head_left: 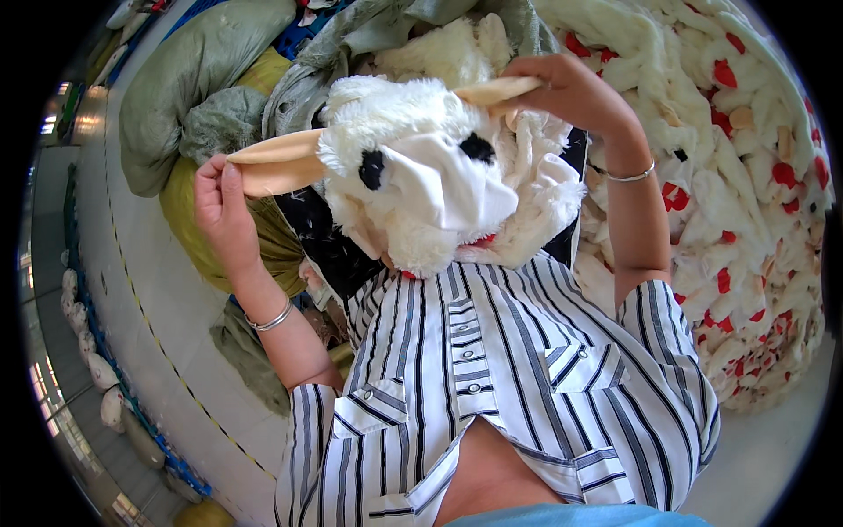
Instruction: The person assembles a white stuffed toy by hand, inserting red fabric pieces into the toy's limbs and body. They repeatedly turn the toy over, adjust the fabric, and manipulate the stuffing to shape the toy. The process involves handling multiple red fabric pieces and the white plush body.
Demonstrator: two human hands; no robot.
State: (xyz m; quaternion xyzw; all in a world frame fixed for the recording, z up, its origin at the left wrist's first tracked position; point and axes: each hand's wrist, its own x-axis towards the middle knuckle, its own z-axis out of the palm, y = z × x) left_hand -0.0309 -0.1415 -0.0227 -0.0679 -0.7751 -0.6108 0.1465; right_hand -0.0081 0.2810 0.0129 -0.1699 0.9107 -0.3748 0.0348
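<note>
Blue cloth [571, 516] edges the bottom, with a striped shirt [518, 369] just beyond. Past the shirt, the plush [413, 189], white and shaggy with black eyes [371, 170], is spread between both hands, above a black surface [320, 241]. The left grip [224, 198] pinches one tan ear [279, 162]; the right grip [571, 92] pinches the other ear [496, 90]. Leftward sits a green sack [206, 75]; rightward, a white heap [746, 220] dotted with red bits [676, 196].

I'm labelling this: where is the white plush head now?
In the head view, the plush head is upper centre, held by its tan ears between left grip and right grip, above the striped shirt.
</note>
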